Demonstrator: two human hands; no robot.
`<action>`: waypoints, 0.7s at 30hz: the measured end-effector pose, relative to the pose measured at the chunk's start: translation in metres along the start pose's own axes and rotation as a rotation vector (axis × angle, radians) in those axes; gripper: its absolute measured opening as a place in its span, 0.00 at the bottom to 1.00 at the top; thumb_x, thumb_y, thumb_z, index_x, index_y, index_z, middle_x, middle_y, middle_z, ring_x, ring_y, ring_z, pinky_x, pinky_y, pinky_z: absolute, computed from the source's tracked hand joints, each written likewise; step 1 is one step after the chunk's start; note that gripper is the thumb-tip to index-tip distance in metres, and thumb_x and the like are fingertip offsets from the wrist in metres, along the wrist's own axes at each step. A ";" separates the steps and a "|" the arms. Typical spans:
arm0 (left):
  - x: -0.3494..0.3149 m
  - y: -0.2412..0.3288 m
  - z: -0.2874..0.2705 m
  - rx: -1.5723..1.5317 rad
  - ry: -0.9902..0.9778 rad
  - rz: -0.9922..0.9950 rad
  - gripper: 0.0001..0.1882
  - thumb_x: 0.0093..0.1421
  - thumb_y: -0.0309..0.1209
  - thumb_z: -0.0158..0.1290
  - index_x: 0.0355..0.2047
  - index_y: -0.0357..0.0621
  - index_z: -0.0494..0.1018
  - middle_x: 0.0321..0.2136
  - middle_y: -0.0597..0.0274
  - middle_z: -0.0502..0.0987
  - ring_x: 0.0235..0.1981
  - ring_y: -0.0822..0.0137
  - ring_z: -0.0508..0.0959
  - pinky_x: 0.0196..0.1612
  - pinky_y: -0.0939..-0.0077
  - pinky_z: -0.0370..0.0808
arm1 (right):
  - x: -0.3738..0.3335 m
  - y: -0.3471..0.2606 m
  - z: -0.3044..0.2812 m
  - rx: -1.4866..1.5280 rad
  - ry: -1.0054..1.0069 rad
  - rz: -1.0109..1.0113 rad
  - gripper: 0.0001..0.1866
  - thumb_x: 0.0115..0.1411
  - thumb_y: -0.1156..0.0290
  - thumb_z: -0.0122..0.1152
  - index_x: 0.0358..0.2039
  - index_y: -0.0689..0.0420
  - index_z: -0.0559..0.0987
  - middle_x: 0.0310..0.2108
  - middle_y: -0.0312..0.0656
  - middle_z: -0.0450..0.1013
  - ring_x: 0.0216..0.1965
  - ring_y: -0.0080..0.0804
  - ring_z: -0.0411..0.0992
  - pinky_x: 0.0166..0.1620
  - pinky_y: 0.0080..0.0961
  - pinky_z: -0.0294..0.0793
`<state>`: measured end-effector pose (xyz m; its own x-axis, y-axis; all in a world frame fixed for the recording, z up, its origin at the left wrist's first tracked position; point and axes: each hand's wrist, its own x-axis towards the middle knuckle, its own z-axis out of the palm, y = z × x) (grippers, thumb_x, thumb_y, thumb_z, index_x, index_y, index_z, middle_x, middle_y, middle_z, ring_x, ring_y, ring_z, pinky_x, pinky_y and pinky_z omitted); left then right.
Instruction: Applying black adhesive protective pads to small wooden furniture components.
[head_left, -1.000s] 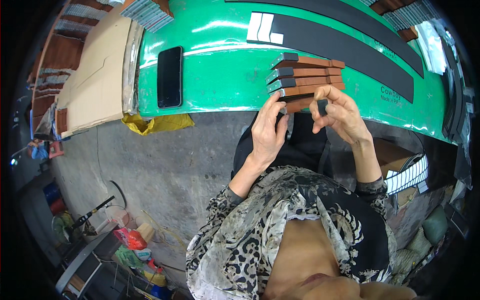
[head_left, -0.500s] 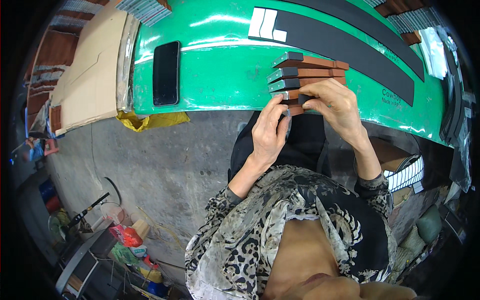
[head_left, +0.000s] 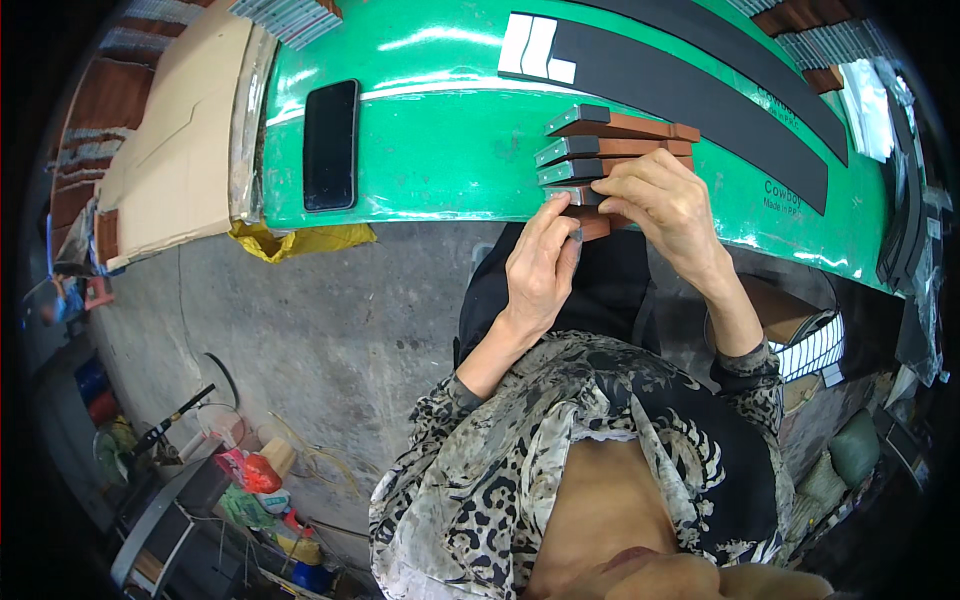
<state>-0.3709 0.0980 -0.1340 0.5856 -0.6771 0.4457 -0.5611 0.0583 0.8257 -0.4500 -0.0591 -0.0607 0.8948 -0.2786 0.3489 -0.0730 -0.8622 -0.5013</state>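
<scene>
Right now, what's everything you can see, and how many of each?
Table: 1, green, top.
Phone: 1, black, table's left.
Flat strips: 2, black, table's far side.
Patch: 1, white, nearer strip's left end.
Brown pieces: at least 4, dark-ended, table's near edge.
Stacks: several, brown and silver, upper corners.
Cardboard: 1, tan, left.
Crumpled sheeting: 1, yellow, table's left edge.
Floor clutter: uncountable, mixed colours, lower left.
Shirt: 1, patterned, bottom.
Left hand: 1, bare, at brown pieces.
Right hand: 1, bare, at brown pieces.
</scene>
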 end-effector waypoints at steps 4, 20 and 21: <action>0.000 0.000 0.001 0.000 0.003 -0.002 0.13 0.52 0.17 0.54 0.39 0.35 0.68 0.46 0.41 0.72 0.47 0.48 0.74 0.46 0.66 0.73 | 0.001 0.000 0.000 0.000 0.002 -0.010 0.12 0.41 0.75 0.67 0.31 0.59 0.80 0.28 0.37 0.74 0.32 0.33 0.70 0.34 0.27 0.73; 0.001 0.000 0.001 -0.008 0.003 0.009 0.12 0.53 0.17 0.53 0.38 0.35 0.67 0.46 0.41 0.72 0.48 0.48 0.74 0.47 0.66 0.72 | 0.004 0.000 0.002 0.000 0.009 -0.036 0.12 0.40 0.75 0.66 0.29 0.59 0.80 0.29 0.37 0.74 0.32 0.33 0.71 0.33 0.27 0.73; 0.001 0.000 0.001 -0.008 0.003 0.010 0.12 0.53 0.17 0.53 0.39 0.35 0.67 0.46 0.41 0.72 0.48 0.48 0.74 0.47 0.65 0.72 | 0.004 0.000 0.002 0.000 0.009 -0.036 0.12 0.40 0.75 0.66 0.29 0.59 0.80 0.29 0.37 0.74 0.32 0.33 0.71 0.33 0.27 0.73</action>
<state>-0.3708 0.0969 -0.1337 0.5812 -0.6745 0.4552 -0.5627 0.0710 0.8236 -0.4461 -0.0595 -0.0609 0.8927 -0.2511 0.3741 -0.0408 -0.8719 -0.4881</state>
